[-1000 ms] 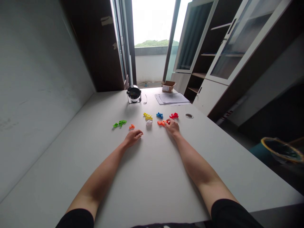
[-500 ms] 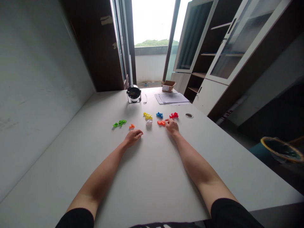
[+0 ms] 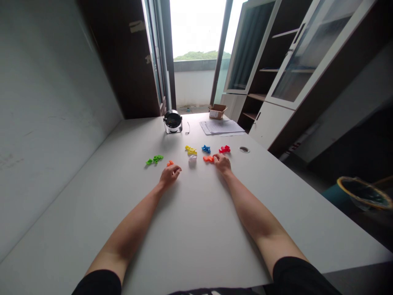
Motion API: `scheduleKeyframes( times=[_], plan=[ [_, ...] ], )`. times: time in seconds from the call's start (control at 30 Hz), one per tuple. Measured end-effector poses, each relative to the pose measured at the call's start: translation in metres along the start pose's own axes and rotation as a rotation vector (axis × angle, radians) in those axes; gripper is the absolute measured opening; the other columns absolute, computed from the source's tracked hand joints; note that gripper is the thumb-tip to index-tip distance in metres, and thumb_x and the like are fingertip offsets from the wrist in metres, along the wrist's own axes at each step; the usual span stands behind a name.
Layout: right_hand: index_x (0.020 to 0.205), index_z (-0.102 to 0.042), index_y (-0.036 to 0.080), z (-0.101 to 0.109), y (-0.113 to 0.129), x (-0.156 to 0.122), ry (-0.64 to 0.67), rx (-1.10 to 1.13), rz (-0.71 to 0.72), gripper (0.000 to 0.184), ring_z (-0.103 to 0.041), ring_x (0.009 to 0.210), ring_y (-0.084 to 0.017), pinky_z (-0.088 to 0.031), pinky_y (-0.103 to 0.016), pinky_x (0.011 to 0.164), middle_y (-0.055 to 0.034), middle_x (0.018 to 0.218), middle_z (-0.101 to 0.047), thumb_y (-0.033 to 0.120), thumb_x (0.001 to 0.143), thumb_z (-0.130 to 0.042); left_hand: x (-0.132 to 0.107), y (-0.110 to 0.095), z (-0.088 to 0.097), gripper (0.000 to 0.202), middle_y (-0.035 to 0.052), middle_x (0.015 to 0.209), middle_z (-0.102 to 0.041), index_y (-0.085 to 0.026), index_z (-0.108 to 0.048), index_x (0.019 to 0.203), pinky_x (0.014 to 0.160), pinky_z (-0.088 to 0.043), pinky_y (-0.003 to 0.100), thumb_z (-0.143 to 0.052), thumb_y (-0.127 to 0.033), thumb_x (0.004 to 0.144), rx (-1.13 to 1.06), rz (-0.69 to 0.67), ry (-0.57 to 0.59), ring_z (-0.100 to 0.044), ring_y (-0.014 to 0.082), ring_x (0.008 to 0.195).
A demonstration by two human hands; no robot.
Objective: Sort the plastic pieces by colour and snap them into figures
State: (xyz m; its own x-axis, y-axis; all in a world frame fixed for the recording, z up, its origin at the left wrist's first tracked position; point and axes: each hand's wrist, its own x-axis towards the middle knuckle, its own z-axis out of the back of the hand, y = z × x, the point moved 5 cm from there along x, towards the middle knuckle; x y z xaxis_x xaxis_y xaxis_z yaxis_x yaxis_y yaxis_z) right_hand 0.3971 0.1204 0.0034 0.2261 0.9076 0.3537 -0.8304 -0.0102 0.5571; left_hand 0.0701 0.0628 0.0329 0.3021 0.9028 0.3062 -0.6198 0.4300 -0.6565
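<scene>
Small plastic pieces lie in colour groups across the white table (image 3: 196,213). My left hand (image 3: 170,173) is just in front of a single orange piece (image 3: 170,163) and partly covers it. Its fingers are loosely bent and apart, with nothing visible in them. At the right end of the orange pieces (image 3: 208,159), my right hand (image 3: 222,163) has its fingertips closed on an orange piece, mostly hidden by the fingers. Red pieces (image 3: 224,149) lie just beyond that hand. Between the hands sit whitish pieces (image 3: 192,158), with yellow ones (image 3: 190,150) behind them.
Green pieces (image 3: 154,159) lie at the left, blue ones (image 3: 206,149) behind the orange group. Farther back stand a round black device on a stand (image 3: 173,121), papers (image 3: 221,127) and a small cardboard box (image 3: 217,111). A cable hole (image 3: 244,150) is at the right.
My left hand has shifted a little left and away from me, now overlapping the lone orange piece. My right hand has stayed nearly still at the orange group.
</scene>
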Motion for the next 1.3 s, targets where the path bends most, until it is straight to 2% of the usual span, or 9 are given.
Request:
scheduleKeyframes(
  times=[0.27, 0.37, 0.5, 0.77, 1.03, 1.17, 1.3],
  plan=[
    [0.099, -0.073, 0.021, 0.001, 0.001, -0.002, 0.001, 0.000, 0.001, 0.025, -0.060, 0.091, -0.021, -0.044, -0.029, 0.083, -0.0062, 0.095, -0.069, 0.026, 0.088, -0.050, 0.000, 0.012, 0.024, 0.023, 0.0071, 0.095, -0.067, -0.019, -0.067, 0.091, 0.082, -0.045, 0.032, -0.046, -0.026, 0.090, 0.083, 0.104, -0.289, -0.058, 0.0199, 0.083],
    [0.101, -0.073, 0.021, 0.000, 0.001, -0.001, 0.004, 0.000, -0.005, 0.026, -0.061, 0.091, -0.021, -0.045, -0.029, 0.084, -0.0063, 0.095, -0.070, 0.026, 0.088, -0.051, 0.000, 0.022, 0.026, 0.021, 0.0085, 0.095, -0.065, -0.019, -0.066, 0.097, 0.087, -0.045, 0.035, -0.048, -0.025, 0.088, 0.119, 0.170, -0.339, -0.058, 0.0223, 0.089],
    [0.105, -0.071, 0.022, 0.000, 0.000, -0.001, 0.003, 0.020, -0.009, 0.028, -0.061, 0.091, -0.020, -0.046, -0.029, 0.084, -0.0055, 0.097, -0.070, 0.024, 0.087, -0.051, 0.000, 0.031, 0.024, 0.021, 0.0105, 0.106, -0.063, -0.021, -0.064, 0.104, 0.093, -0.042, 0.039, -0.054, -0.027, 0.087, 0.220, 0.249, -0.375, -0.056, 0.0262, 0.101],
    [0.097, -0.070, 0.020, 0.005, 0.000, -0.003, -0.045, 0.045, -0.018, 0.023, -0.062, 0.086, -0.020, -0.046, -0.029, 0.079, -0.0060, 0.098, -0.069, 0.024, 0.085, -0.050, -0.001, 0.032, 0.018, 0.026, 0.0112, 0.116, -0.063, -0.024, -0.063, 0.110, 0.093, -0.041, 0.043, -0.060, -0.027, 0.084, 0.286, 0.269, -0.282, -0.052, 0.0307, 0.109],
    [0.096, -0.071, 0.023, 0.006, 0.003, -0.005, -0.034, 0.024, -0.017, 0.021, -0.062, 0.083, -0.020, -0.045, -0.029, 0.077, -0.0048, 0.094, -0.070, 0.025, 0.085, -0.053, 0.001, 0.035, 0.014, 0.038, 0.0115, 0.123, -0.061, -0.024, -0.063, 0.122, 0.099, -0.039, 0.044, -0.058, -0.023, 0.084, 0.314, 0.218, -0.264, -0.049, 0.0311, 0.114],
    [0.096, -0.072, 0.023, 0.006, 0.004, -0.005, -0.033, 0.019, -0.011, 0.022, -0.062, 0.083, -0.020, -0.045, -0.028, 0.078, -0.0047, 0.091, -0.070, 0.025, 0.086, -0.053, 0.001, 0.034, 0.010, 0.028, 0.0090, 0.124, -0.062, -0.025, -0.069, 0.109, 0.101, -0.036, 0.043, -0.058, -0.021, 0.084, 0.288, 0.169, -0.208, -0.049, 0.0295, 0.115],
    [0.096, -0.071, 0.022, 0.007, 0.004, -0.005, -0.051, 0.029, -0.002, 0.022, -0.062, 0.083, -0.020, -0.045, -0.029, 0.079, -0.0053, 0.094, -0.070, 0.025, 0.086, -0.050, 0.000, 0.030, 0.011, 0.017, 0.0092, 0.111, -0.067, -0.024, -0.070, 0.096, 0.098, -0.036, 0.042, -0.057, -0.022, 0.086, 0.252, 0.152, -0.188, -0.051, 0.0281, 0.110]
  ],
)
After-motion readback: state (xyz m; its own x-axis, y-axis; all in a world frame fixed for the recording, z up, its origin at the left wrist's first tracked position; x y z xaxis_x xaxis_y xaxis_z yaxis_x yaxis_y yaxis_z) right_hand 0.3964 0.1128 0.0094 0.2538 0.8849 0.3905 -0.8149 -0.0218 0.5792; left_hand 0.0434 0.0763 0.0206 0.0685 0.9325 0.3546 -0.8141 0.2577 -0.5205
